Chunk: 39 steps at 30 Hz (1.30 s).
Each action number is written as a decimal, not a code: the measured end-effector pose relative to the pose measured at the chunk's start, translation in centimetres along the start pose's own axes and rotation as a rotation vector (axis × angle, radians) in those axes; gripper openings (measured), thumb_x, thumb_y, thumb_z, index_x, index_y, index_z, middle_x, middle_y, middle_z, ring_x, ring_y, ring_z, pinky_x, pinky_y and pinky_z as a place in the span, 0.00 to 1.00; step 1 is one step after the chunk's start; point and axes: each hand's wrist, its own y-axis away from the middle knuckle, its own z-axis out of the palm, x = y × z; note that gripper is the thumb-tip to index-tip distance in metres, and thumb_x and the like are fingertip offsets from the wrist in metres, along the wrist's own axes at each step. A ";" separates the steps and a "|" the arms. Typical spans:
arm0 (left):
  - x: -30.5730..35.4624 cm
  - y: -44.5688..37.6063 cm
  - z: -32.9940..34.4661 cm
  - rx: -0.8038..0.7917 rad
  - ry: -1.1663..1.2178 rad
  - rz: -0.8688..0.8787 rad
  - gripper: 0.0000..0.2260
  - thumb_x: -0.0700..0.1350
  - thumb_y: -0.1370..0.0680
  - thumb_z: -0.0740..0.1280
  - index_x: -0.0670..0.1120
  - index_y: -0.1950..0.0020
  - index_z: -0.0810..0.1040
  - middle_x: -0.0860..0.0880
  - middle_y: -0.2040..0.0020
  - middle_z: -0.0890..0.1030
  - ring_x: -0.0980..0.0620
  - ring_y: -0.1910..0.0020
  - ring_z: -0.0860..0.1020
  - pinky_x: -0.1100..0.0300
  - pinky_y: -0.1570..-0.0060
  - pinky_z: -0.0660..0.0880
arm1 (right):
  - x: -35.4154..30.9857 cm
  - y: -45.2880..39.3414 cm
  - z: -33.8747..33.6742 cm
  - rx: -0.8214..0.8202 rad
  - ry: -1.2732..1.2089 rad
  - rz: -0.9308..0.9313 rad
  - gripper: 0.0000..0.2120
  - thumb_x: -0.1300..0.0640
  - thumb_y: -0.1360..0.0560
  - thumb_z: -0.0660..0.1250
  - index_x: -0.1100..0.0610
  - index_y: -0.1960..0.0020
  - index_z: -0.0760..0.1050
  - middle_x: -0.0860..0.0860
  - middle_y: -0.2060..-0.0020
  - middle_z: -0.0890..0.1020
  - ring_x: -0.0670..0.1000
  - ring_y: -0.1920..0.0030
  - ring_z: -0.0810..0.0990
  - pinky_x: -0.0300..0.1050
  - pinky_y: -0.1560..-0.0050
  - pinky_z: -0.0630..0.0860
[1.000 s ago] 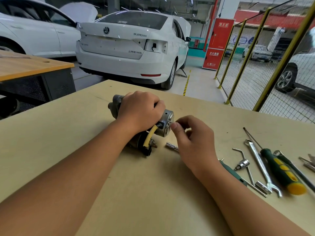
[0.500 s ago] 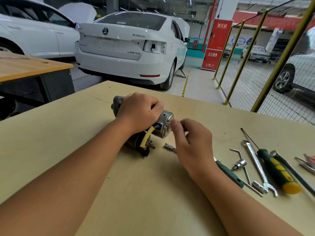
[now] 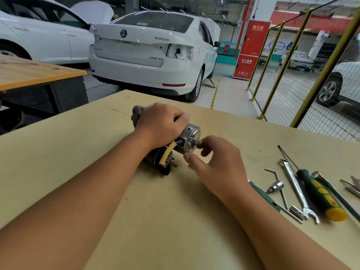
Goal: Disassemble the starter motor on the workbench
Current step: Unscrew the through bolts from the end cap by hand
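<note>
On the workbench (image 3: 97,191): wide tan top, bare in front of and to the left of the work; its far edge runs close behind the motor, with the garage floor and a white car (image 3: 152,55) beyond
Starter motor (image 3: 190,134): lies on its side near the middle of the bench, silver end cap turned toward the right hand, a yellow lead (image 3: 167,152) curling off the dark lower part
Left hand (image 3: 159,123): wrapped over the top of the motor body, fingers pressed together around it, pinning it to the bench
Right hand (image 3: 218,162): at the end cap, thumb and fingertip pinching a long bolt (image 3: 196,140)
Change: a second ago the right fingers sat flush against the cap; now a length of thin shank shows between cap and fingertips, so the bolt is backing out
Meaning: this looks like an early step, a through bolt coming free by hand; the cap should lift off only once its other fasteners are out too
Tools: a spanner (image 3: 298,189), a green and yellow screwdriver (image 3: 319,193), a small socket bit (image 3: 276,186) and others lie in a row to the right, well apart from the motor
Open room: clear bench between the right hand and the tools gives space to draw the bolt straight out and set it down; the far edge behind the motor is the one to mind, since a loose bolt could roll off
</note>
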 end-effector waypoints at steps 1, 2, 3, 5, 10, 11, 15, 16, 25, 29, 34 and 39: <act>0.0 0.0 0.0 0.000 0.000 0.000 0.21 0.56 0.20 0.59 0.53 0.73 0.67 0.54 0.76 0.69 0.55 0.71 0.70 0.60 0.66 0.58 | -0.1 0.1 -0.2 -0.091 0.171 0.054 0.13 0.39 0.26 0.69 0.47 0.50 0.76 0.43 0.57 0.76 0.47 0.55 0.76 0.45 0.61 0.72; -0.1 0.0 0.0 -0.001 -0.001 -0.001 0.21 0.56 0.20 0.59 0.52 0.73 0.67 0.54 0.76 0.69 0.55 0.71 0.70 0.60 0.66 0.58 | -0.1 0.1 -0.4 -0.174 0.349 0.089 0.14 0.38 0.24 0.66 0.48 0.50 0.76 0.45 0.55 0.76 0.51 0.53 0.76 0.46 0.60 0.73; -0.1 -0.1 0.0 -0.004 -0.001 -0.002 0.21 0.56 0.20 0.59 0.52 0.73 0.67 0.54 0.76 0.69 0.54 0.71 0.70 0.59 0.66 0.58 | -0.1 0.0 -0.5 -0.224 0.471 0.096 0.14 0.39 0.22 0.64 0.50 0.50 0.76 0.47 0.54 0.76 0.53 0.51 0.76 0.47 0.58 0.74; -0.2 -0.1 0.1 -0.008 0.000 0.000 0.21 0.57 0.20 0.59 0.52 0.72 0.69 0.54 0.75 0.70 0.53 0.70 0.71 0.59 0.66 0.59 | -0.2 0.1 -0.6 -0.272 0.573 0.050 0.12 0.44 0.20 0.63 0.52 0.52 0.74 0.48 0.57 0.74 0.56 0.50 0.74 0.49 0.59 0.73; -0.2 -0.1 0.1 -0.012 0.014 0.009 0.21 0.56 0.20 0.59 0.53 0.72 0.69 0.55 0.75 0.71 0.55 0.70 0.71 0.59 0.65 0.59 | -0.2 0.3 -0.6 -0.156 0.266 0.085 0.10 0.50 0.16 0.57 0.53 0.54 0.63 0.49 0.64 0.71 0.54 0.62 0.70 0.49 0.68 0.61; -0.2 0.0 0.1 -0.017 0.016 0.009 0.20 0.57 0.20 0.59 0.54 0.72 0.69 0.55 0.74 0.72 0.55 0.69 0.72 0.59 0.65 0.59 | 0.0 0.2 -0.7 -0.108 0.135 0.117 0.09 0.51 0.16 0.57 0.53 0.53 0.63 0.51 0.65 0.72 0.54 0.64 0.70 0.49 0.68 0.61; -0.3 0.0 0.1 -0.018 0.016 0.009 0.20 0.57 0.20 0.59 0.54 0.72 0.69 0.54 0.75 0.71 0.54 0.69 0.72 0.59 0.65 0.59 | 0.2 0.0 -1.2 0.011 -0.151 0.081 0.04 0.53 0.16 0.60 0.51 0.50 0.67 0.47 0.69 0.75 0.48 0.69 0.70 0.45 0.69 0.66; -0.3 -0.1 0.1 -0.016 0.015 0.009 0.21 0.57 0.20 0.59 0.54 0.72 0.68 0.54 0.75 0.71 0.54 0.70 0.71 0.59 0.65 0.59 | 0.1 0.0 -1.4 0.050 -0.242 0.075 0.03 0.53 0.17 0.61 0.50 0.50 0.70 0.47 0.71 0.76 0.46 0.71 0.70 0.40 0.71 0.65; -0.2 -0.1 -0.1 -0.030 0.005 0.005 0.19 0.57 0.20 0.58 0.56 0.71 0.70 0.56 0.73 0.73 0.56 0.68 0.72 0.59 0.65 0.60 | -0.4 0.6 -1.1 0.079 -0.330 0.020 0.11 0.52 0.20 0.68 0.54 0.60 0.79 0.42 0.75 0.71 0.45 0.72 0.67 0.43 0.68 0.63; -0.1 0.0 0.0 -0.030 -0.007 0.002 0.19 0.57 0.20 0.58 0.55 0.71 0.70 0.55 0.73 0.73 0.56 0.68 0.72 0.60 0.65 0.59 | -0.7 0.6 -1.0 0.152 -0.272 0.019 0.12 0.52 0.21 0.69 0.54 0.62 0.79 0.45 0.75 0.73 0.48 0.72 0.69 0.45 0.68 0.66; -0.2 0.0 0.1 -0.018 -0.012 0.003 0.20 0.57 0.20 0.59 0.53 0.71 0.69 0.54 0.74 0.72 0.54 0.69 0.72 0.60 0.65 0.59 | -1.5 0.8 -0.9 0.259 -0.206 0.038 0.10 0.51 0.23 0.69 0.52 0.62 0.80 0.45 0.73 0.77 0.49 0.69 0.75 0.46 0.67 0.72; -0.2 -0.1 0.1 -0.016 -0.005 0.006 0.20 0.57 0.20 0.59 0.54 0.72 0.69 0.54 0.74 0.71 0.55 0.69 0.72 0.60 0.65 0.59 | -1.5 0.7 -1.0 0.230 -0.226 0.066 0.08 0.51 0.23 0.71 0.52 0.58 0.83 0.44 0.69 0.81 0.47 0.66 0.78 0.46 0.63 0.76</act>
